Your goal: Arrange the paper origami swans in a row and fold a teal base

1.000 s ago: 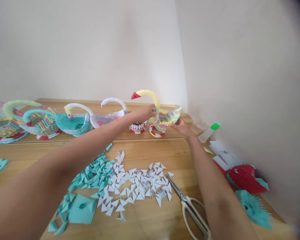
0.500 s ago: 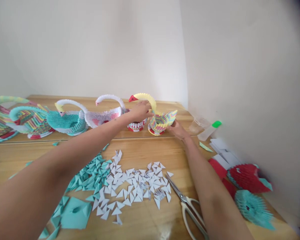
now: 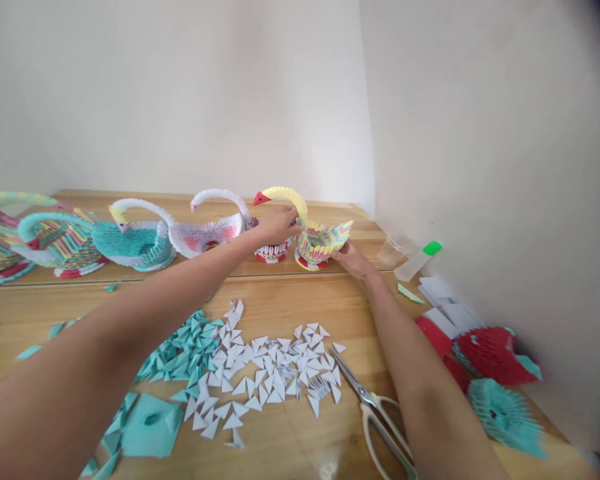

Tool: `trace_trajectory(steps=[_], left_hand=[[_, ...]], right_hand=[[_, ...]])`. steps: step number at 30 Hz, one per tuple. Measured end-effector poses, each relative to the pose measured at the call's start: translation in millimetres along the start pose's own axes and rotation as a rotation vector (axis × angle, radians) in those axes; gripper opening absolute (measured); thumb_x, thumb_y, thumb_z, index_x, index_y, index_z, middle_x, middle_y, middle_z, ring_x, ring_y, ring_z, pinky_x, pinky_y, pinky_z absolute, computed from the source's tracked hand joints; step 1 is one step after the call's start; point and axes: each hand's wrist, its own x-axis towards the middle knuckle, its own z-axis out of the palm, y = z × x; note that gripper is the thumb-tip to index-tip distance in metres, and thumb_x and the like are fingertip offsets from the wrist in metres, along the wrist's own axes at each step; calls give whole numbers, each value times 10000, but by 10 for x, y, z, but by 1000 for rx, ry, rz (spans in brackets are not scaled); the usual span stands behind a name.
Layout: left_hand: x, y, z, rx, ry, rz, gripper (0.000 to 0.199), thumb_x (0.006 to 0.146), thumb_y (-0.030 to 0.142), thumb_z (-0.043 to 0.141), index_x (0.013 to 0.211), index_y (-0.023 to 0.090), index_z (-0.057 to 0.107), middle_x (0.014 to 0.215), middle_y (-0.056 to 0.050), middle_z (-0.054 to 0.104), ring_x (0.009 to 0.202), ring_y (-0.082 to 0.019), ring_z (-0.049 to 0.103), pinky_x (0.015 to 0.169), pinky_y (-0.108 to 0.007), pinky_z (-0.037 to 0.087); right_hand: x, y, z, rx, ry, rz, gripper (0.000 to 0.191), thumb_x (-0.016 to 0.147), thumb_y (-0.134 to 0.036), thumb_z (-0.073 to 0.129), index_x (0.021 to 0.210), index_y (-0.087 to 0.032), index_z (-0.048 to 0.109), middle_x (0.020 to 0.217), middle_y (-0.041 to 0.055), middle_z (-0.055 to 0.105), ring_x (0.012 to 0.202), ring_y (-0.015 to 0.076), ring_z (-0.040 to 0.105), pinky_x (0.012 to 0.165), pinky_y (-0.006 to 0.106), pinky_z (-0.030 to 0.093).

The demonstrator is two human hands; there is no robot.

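Observation:
A small paper swan (image 3: pixel 321 241) with a yellow neck, red beak and multicoloured body stands upright on a yellow and red base at the back of the table. My left hand (image 3: pixel 279 227) is at the left side of its neck, fingers bent round that side and partly hidden. On the swan's right, my right hand (image 3: pixel 351 259) has its fingers pressed to the tail side of the body. Behind and below my left hand shows a red and white paper piece (image 3: pixel 271 253).
Further paper swans (image 3: pixel 145 243) line the table's back to the left. Teal folded pieces (image 3: pixel 190 347) and white triangles (image 3: pixel 275 370) lie in front. Scissors (image 3: pixel 367 397) rest near my right forearm. On the right are a green-capped bottle (image 3: pixel 417 261) and a red paper piece (image 3: pixel 495 353).
The yellow-necked swan has shifted slightly to the left, with both my hands moving along beside it.

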Motion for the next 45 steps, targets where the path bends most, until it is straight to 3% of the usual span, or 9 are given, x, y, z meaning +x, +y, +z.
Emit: trace_trajectory(steps=[6, 14, 22, 27, 31, 35, 39, 45], left_hand=[[-74, 86, -43, 5, -53, -141, 322, 968, 401, 572, 1150, 135, 586, 1185, -174, 673, 1056, -281, 649, 932, -392, 522], [-134, 84, -35, -33, -38, -151, 382, 973, 382, 566, 1276, 151, 542, 1309, -171, 666, 1181, -289, 638, 1021, -401, 505], [-463, 323, -148, 45, -5, -188, 459, 999, 254, 464, 1419, 71, 464, 1471, -251, 571, 1341, -357, 581, 1127, -503, 459], [-893, 528, -268, 48, 31, -154, 563, 1000, 280, 467, 1527, 96, 396, 1512, -230, 553, 1403, -351, 548, 1158, -514, 444], [-1349, 740, -464, -59, 30, -62, 624, 1014, 388, 481, 1578, 143, 376, 1544, -197, 550, 1424, -336, 544, 1164, -502, 458], [-1814, 956, -680, -133, 20, -40, 692, 1036, 482, 468, 1642, 195, 299, 1648, -146, 447, 1516, -304, 448, 1232, -468, 399], [-2268, 1078, -845, -161, 14, -97, 707, 1054, 537, 457, 1675, 275, 241, 1658, -88, 445, 1525, -289, 439, 1245, -459, 395], [-2880, 1139, -1000, -214, -57, -257, 696, 1024, 584, 523, 1652, 378, 306, 1660, -20, 440, 1496, -302, 483, 1180, -468, 490]], right_hand=[[-22, -74, 8, -1, -69, 26, 772, 672, -441, 957, 1341, -260, 617, 1433, 96, 677, 1346, 329, 610, 1183, 497, 472], [-77, -142, 70, -22, -90, 20, 770, 675, -446, 947, 1345, -245, 626, 1406, 112, 692, 1299, 343, 641, 1171, 539, 486], [-179, -163, 26, -41, -80, 30, 968, 610, -418, 973, 1462, -276, 537, 1588, 99, 540, 1458, 340, 511, 1222, 511, 442], [-232, -187, 89, -84, -127, 86, 1033, 590, -364, 966, 1500, -256, 491, 1614, 124, 504, 1471, 339, 501, 1246, 526, 401], [-215, -157, 152, -154, -129, 102, 959, 584, -343, 956, 1442, -231, 543, 1571, 131, 552, 1448, 341, 526, 1248, 531, 395], [-189, -127, 212, -207, -86, 117, 895, 549, -357, 968, 1346, -188, 597, 1483, 164, 626, 1383, 361, 581, 1233, 537, 411], [-176, -111, 248, -204, -65, 123, 909, 506, -380, 985, 1316, -203, 610, 1453, 157, 651, 1366, 358, 592, 1226, 535, 416], [-161, -64, 240, -190, -33, 128, 899, 484, -366, 984, 1286, -185, 620, 1397, 169, 687, 1345, 359, 607, 1218, 544, 420]])
